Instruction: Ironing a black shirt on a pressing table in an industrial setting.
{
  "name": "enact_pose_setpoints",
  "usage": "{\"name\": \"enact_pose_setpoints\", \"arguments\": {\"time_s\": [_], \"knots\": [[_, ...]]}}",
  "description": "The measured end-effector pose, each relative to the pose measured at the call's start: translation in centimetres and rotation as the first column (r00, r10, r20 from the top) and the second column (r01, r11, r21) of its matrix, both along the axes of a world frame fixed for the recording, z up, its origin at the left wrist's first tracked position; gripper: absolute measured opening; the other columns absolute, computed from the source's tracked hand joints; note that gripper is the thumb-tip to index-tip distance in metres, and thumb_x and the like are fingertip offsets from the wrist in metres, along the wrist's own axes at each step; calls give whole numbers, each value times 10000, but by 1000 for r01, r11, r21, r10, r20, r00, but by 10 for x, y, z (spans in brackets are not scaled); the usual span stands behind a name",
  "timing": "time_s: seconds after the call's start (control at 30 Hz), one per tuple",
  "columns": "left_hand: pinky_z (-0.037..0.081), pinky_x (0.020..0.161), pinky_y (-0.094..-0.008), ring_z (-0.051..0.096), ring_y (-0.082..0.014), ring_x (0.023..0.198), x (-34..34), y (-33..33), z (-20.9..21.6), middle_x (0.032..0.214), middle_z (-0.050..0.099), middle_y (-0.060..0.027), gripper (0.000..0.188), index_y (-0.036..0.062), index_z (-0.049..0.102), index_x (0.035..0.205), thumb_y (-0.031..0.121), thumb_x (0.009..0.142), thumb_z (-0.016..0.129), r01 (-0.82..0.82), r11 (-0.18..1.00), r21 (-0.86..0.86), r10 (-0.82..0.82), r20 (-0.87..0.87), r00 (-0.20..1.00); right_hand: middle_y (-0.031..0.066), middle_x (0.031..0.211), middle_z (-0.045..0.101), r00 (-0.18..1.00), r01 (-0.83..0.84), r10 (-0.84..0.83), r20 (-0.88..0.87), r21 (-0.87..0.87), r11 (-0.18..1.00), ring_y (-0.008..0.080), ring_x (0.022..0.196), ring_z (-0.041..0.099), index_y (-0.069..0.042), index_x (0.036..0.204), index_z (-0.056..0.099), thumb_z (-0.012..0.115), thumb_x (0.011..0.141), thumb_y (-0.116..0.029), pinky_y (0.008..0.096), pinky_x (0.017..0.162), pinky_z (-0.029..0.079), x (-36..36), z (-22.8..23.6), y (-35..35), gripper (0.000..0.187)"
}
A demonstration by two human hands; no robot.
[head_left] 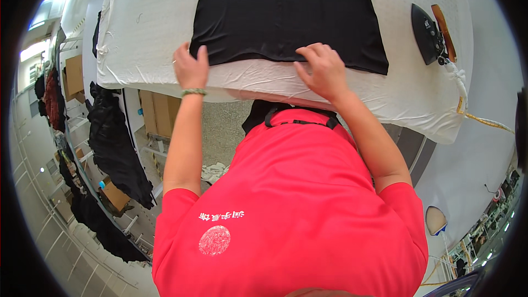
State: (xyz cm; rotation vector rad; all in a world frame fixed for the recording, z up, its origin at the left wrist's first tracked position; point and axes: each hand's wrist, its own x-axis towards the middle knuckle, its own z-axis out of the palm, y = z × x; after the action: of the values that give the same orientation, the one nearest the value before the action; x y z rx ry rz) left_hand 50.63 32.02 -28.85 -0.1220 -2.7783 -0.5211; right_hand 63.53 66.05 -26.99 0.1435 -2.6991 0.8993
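Black garment (286, 16) lies lengthwise away from me, hem (250, 56) nearest. My left hand (191, 70) at its left corner, right hand (324, 72) right of mid-hem; both part-open, gripping nothing.

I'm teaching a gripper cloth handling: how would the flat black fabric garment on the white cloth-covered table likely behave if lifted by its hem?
The black garment would probably sag floppily, since its hem ripples. It may be slightly slippery, as its surface looks smooth. Fine wrinkles suggest thin cloth, likely light for its spread.
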Motion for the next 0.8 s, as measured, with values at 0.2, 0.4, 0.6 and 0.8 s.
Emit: {"name": "enact_pose_setpoints", "arguments": {"time_s": [0.2, 0.4, 0.6, 0.8], "knots": [[536, 775, -475, 676, -392, 871, -21, -27, 28, 924, 725, -121, 411, 32, 662, 971, 419, 897, 778, -193, 961, -198, 268, 496, 826, 81, 957, 647, 995, 86, -81, 54, -94, 992, 266, 832, 655, -85, 1048, 693, 760, 883, -196, 387, 722, 530, -32, -23, -57, 210], [539, 637, -366, 684, -216, 675, -44, -94, 17, 770, 707, -114, 327, 13, 653, 914, 313, 914, 786, -137, 934, 329, -193, 790, 582, 72, 899, 616, 940, 256, -210, 270, -149, 955, 227, 744, 615, -73, 1081, 660, 795, 861, -142, 353, 681, 523, -36, -27, -64, 267], [494, 559, -312, 651, -123, 599, -63, -126, 11, 719, 693, -89, 215, 20, 659, 905, 203, 922, 771, -243, 719, 652, -461, 708, 535, 63, 895, 606, 967, 187, -165, 193, -100, 977, 233, 749, 609, -73, 1075, 640, 805, 846, -134, 378, 697, 523, -32, -32, -63, 288], [499, 585, -344, 666, -152, 613, -65, -107, 5, 654, 676, -49, 240, 16, 664, 916, 224, 905, 784, 299, 940, 165, -333, 640, 692, 62, 900, 601, 963, 200, -181, 202, -78, 977, 198, 745, 597, -64, 1104, 644, 815, 844, -114, 322, 685, 515, -32, -27, -67, 315]]}}
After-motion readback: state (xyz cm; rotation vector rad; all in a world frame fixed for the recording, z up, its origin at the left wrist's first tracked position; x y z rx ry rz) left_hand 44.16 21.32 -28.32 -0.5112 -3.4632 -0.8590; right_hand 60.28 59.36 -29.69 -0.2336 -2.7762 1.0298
